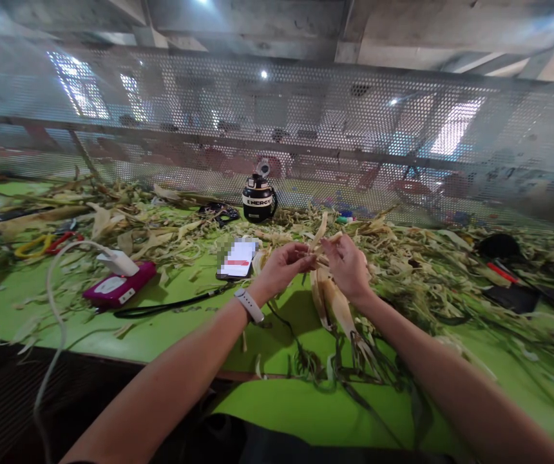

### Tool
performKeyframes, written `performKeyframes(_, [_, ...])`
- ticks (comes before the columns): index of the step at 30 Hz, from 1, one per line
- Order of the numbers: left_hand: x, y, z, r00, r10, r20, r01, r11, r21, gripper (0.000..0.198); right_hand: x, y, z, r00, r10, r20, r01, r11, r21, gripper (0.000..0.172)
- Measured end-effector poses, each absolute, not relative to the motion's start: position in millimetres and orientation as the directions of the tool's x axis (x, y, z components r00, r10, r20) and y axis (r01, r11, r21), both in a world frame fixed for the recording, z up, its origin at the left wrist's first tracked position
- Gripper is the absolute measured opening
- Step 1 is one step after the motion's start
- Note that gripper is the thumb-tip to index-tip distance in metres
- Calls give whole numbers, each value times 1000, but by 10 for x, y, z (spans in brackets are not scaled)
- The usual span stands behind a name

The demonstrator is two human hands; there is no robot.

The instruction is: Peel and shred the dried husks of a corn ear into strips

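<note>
Both my hands are raised over the green table (171,322), gripping a corn ear in its husk (331,301). My left hand (284,265) pinches pale husk leaves at the ear's top. My right hand (347,265) is closed on the ear's upper part from the right. Peeled husk leaves hang down below the hands, and the dark stalk trails toward the table's front edge. A watch with a pale band (249,305) sits on my left wrist.
Loose husks (426,264) litter the table. A phone (238,260) lies left of my hands, with a magenta device (118,287) and white charger (117,262) further left. A black bottle (259,196) stands at the back before a perforated metal screen (306,122). Dark tools (509,283) lie right.
</note>
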State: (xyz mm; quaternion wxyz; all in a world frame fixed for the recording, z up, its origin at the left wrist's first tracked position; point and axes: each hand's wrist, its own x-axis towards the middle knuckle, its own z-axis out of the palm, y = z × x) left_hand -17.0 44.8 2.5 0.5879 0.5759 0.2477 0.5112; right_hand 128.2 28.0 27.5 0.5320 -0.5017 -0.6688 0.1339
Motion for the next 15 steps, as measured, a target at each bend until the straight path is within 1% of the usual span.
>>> performKeyframes(2, [-169,446,23,314,895,317,-318,-216,923,42,1288,307,255,83,829,554,493,449,-746,30])
performKeyframes(4, [-186,457,23,270,901,339,-281,-263,923,37,1303,342,233,75,861,503,470,414,-780,33])
performKeyframes(6, [-217,481,26,210,913,350,-227,-303,926,30,1321,371,216,8,894,449,508,383,-771,37])
performKeyframes(7, [-234,496,27,177,921,346,-204,-310,929,27,1329,378,211,-46,898,438,548,389,-740,39])
performKeyframes(8, [-252,512,28,145,930,337,-188,-308,933,25,1335,381,209,-106,886,451,588,422,-690,40])
performKeyframes(10, [-281,544,23,99,947,305,-178,-284,942,24,1338,369,207,-231,815,531,657,533,-533,38])
performKeyframes(12, [-299,573,8,74,957,282,-181,-265,947,27,1331,339,206,-340,711,616,713,622,-324,33])
performKeyframes(13, [-305,585,-2,62,958,280,-184,-264,947,28,1324,321,207,-397,664,634,737,643,-211,30])
performKeyframes(15, [-316,605,-22,59,956,287,-191,-271,943,31,1312,285,209,-503,596,625,763,646,-2,25])
